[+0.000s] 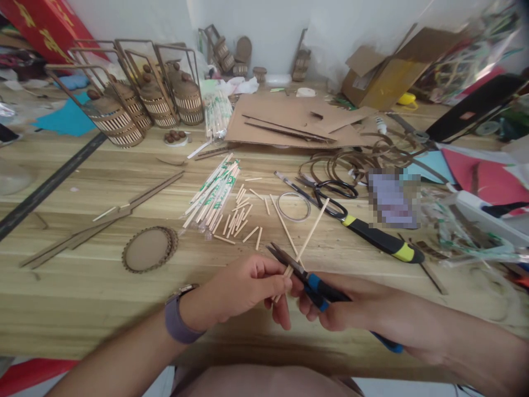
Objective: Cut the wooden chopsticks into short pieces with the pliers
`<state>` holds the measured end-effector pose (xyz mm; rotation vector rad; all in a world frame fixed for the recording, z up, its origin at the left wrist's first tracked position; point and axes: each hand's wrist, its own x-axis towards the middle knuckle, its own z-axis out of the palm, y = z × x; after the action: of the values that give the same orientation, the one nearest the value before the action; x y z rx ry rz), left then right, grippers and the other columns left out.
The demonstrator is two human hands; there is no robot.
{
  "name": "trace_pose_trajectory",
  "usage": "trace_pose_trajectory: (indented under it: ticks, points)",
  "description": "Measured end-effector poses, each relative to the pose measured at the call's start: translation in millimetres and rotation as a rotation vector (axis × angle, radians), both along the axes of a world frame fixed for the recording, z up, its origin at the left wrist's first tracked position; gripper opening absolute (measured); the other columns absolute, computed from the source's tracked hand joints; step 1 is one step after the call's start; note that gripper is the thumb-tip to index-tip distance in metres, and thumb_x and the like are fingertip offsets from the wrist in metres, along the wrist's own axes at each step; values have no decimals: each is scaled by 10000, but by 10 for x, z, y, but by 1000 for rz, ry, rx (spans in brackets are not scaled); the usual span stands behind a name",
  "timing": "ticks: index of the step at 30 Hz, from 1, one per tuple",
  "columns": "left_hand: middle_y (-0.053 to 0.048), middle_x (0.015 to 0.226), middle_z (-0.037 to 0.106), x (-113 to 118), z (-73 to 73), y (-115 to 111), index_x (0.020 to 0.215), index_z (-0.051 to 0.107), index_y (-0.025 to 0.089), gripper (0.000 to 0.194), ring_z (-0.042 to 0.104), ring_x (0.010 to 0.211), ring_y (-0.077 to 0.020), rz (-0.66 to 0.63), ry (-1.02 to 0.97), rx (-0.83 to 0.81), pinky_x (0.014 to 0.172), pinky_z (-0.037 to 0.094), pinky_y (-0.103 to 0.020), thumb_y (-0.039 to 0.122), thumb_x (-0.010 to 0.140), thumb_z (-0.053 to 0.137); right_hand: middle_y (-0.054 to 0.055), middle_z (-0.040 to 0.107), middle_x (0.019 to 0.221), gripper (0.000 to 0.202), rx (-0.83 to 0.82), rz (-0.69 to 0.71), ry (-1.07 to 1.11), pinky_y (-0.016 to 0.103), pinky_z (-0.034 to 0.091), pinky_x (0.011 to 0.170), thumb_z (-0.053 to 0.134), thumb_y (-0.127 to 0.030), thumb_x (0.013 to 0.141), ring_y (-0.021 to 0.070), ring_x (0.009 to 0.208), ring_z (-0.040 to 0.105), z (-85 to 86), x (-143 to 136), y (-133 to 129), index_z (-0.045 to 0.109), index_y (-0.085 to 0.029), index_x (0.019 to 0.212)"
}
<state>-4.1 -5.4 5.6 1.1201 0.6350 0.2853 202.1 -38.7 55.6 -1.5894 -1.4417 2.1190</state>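
"Where's the slim pale wooden stick?"

"Between the person's hands, over the near side of the wood-grained desk. Its long axis runs from the left hand forward and rightward. A second stick may be pinched alongside; I can't tell."

"How firm is each grip?"

"The left grip is closed, thumb and fingers pinching the stick's near end. The right hand is wrapped around the black-and-blue-handled metal cutters."

"And the relation that counts?"

"The blades point forward and leftward, crossing the stick's line just beyond the left fingertips. Their tips look slightly parted, but I can't tell whether the stick sits between them. The left hand is nearer the stick, since it holds it."

"What's around them?"

"Just beyond, another thin pale stick lies on the desk, with short cut wooden pieces to its left. Past those lies a bundle of green-printed, wrapped sticks; rightward, black-handled metal scissors."
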Motion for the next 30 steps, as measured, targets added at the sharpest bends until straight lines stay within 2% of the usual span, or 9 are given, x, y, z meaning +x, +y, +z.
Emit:
trace_pose_trajectory:
  ticks: [10, 15, 23, 27, 30]
  points:
    - [6, 580, 624, 8, 18, 2, 881, 643, 131, 315, 555, 530, -102, -16, -2, 10, 584, 377, -222, 419, 877, 515, 0, 533, 845, 286, 55, 19, -61, 303, 373, 719, 561, -245, 690, 179, 811, 472, -121, 9, -40, 591, -202, 970]
    - [30, 542, 575, 13, 43, 2, 868, 657, 146, 338, 505, 498, -93, -26, 0, 22, 573, 381, -220, 442, 885, 494, 8, 515, 793, 250, 126, 44, -172, 312, 360, 694, 506, -233, 642, 188, 774, 461, -105, -50, -56, 563, -190, 881]
    - [33, 535, 535, 3, 41, 4, 893, 672, 137, 353, 473, 521, -90, -36, -9, 86, 596, 381, -217, 431, 912, 479, -17, 454, 704, 101, 231, 68, -228, 284, 330, 628, 491, -241, 699, 162, 684, 413, -134, -70, -70, 513, -210, 792]
    - [31, 585, 555, 1, 7, 7, 907, 616, 144, 293, 495, 540, -91, -1, 26, 124, 583, 378, -210, 395, 923, 465, 5, 510, 761, 163, 213, 60, -253, 303, 369, 685, 499, -285, 717, 186, 750, 462, -140, -61, -43, 547, -208, 852]
    - [21, 614, 574, 3, 10, 9, 896, 568, 147, 289, 507, 544, -93, 16, 29, 145, 573, 379, -210, 409, 926, 449, 27, 563, 879, 241, 148, 26, -176, 319, 402, 771, 531, -295, 700, 209, 863, 501, -95, -45, -11, 567, -206, 920]
